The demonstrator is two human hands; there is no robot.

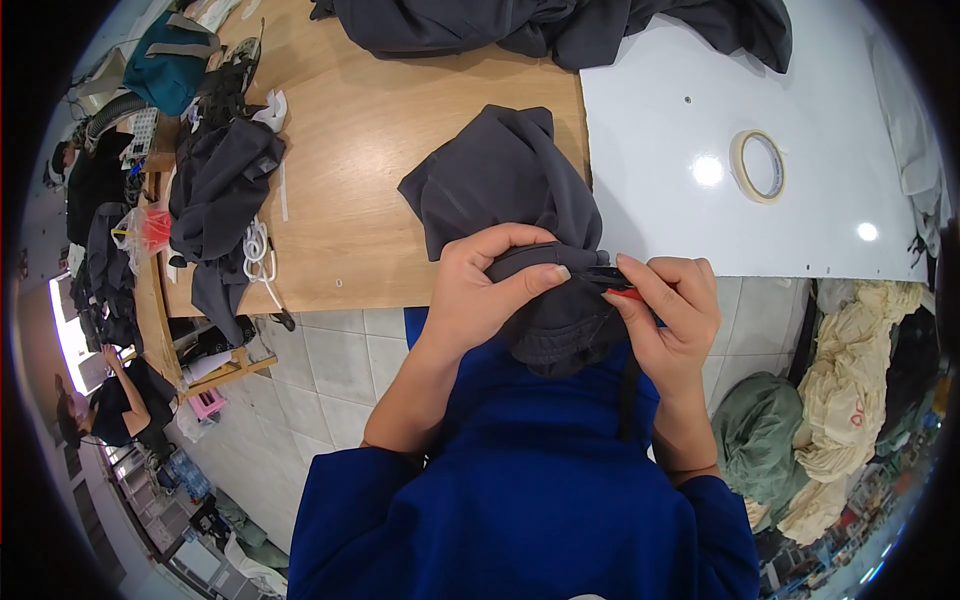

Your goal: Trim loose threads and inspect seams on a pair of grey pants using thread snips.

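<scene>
Between left fingers (500, 238), grey garment (500, 180).

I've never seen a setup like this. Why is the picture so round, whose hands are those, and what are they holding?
There's no machine here: these are a person's two bare hands. The single picture comes from a wide fisheye camera worn on the head, looking down, so straight edges bend. The left hand pinches a dark grey cloth; the right hand holds a small black-and-red tool close to it. Ahead is a wooden tabletop, with a white surface to its right bearing a roll of tape. More dark fabric lies at the far side.
</scene>
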